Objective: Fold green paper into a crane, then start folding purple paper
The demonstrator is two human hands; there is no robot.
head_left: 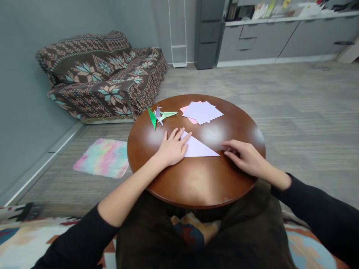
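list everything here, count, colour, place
table: 1, brown, centre
folded paper: 1, lavender, on table
paper birds: 3, green, lavender, pale green, far left table
paper pile: 1, lavender, pink, far table
sofa: 1, brown patterned, back left
mat: 1, pastel, left
frame: 1, white, back
cabinet: 1, grey, back
kitchen units: several, grey, back right
fabric: count unclear, multicoloured, bottom
trousers: 1, dark, bottom
sleeves: 2, black, lower corners
left grip: 1, on folded paper
right grip: 1, right of it

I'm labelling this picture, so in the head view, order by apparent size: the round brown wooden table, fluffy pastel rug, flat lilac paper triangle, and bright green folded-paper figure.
Largest first:
1. Table
2. Rug
3. Paper triangle, partly covered by the left hand
4. Green figure
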